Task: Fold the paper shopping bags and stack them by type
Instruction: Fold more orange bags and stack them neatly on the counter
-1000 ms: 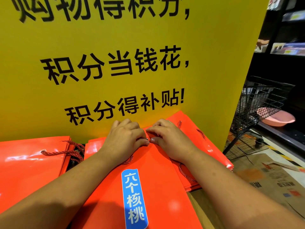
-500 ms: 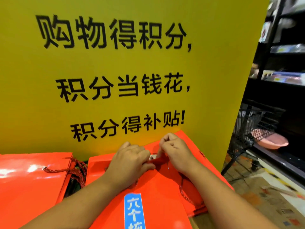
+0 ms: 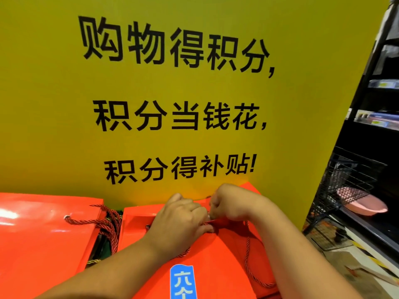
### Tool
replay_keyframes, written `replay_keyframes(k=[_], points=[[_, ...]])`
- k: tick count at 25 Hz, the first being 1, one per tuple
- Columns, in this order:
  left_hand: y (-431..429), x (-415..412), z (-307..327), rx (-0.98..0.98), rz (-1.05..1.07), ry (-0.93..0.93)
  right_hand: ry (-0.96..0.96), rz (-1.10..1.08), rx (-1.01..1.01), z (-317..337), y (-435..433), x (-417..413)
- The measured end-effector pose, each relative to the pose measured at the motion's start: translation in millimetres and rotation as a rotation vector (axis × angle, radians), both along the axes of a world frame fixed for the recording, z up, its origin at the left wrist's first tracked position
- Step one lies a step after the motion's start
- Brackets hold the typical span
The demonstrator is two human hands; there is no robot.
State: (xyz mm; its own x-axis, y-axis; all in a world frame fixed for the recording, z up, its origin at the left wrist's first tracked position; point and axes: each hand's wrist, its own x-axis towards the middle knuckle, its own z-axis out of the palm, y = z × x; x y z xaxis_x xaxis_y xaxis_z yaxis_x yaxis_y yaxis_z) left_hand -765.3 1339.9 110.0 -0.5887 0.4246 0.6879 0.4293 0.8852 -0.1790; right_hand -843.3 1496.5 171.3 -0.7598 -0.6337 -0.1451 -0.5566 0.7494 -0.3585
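An orange paper bag (image 3: 218, 260) with a blue label (image 3: 183, 281) lies flat on top of other orange bags (image 3: 138, 225), its top edge toward the yellow board. My left hand (image 3: 179, 221) and my right hand (image 3: 235, 203) meet at that top edge, fingers curled, pinching the rim of the bag between them. A twisted rope handle (image 3: 248, 260) hangs down the bag's right side. A second stack of flat orange bags (image 3: 43, 240) with rope handles (image 3: 95, 223) lies to the left.
A tall yellow sign board (image 3: 172, 93) with black characters stands right behind the bags. At the right are dark shelves (image 3: 377, 104), a black wire basket (image 3: 349, 182) and a pink basin (image 3: 362, 203). Flattened cardboard (image 3: 371, 275) lies on the floor.
My hands went from pressing flat on the bag's top edge to curling and pinching it, lifting the rim slightly. The camera tilted upward, showing more of the sign.
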Motion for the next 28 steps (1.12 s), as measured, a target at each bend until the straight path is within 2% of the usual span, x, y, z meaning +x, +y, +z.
replay_keyframes(k=[5,7,9,16,19,26,28], points=[[-1,0,21,-0.026,0.080,-0.115,0.075,0.109,-0.097,-2,3,2],[-6,3,33,-0.048,0.182,-0.205,0.160,0.069,-0.160,-2,4,-3],[-13,6,37,-0.063,0.276,-0.312,0.177,-0.067,-0.302,4,9,-6],[-10,11,38,-0.046,0.261,-0.372,0.026,-0.381,-0.636,35,35,-14],[-11,10,38,-0.034,0.275,-0.412,-0.043,-0.500,-0.928,48,50,-14],[-11,6,40,0.083,0.242,-0.445,-0.516,-0.574,-1.588,55,52,-9],[-14,7,35,0.026,0.247,-0.414,-0.496,-0.503,-1.556,54,49,-7]])
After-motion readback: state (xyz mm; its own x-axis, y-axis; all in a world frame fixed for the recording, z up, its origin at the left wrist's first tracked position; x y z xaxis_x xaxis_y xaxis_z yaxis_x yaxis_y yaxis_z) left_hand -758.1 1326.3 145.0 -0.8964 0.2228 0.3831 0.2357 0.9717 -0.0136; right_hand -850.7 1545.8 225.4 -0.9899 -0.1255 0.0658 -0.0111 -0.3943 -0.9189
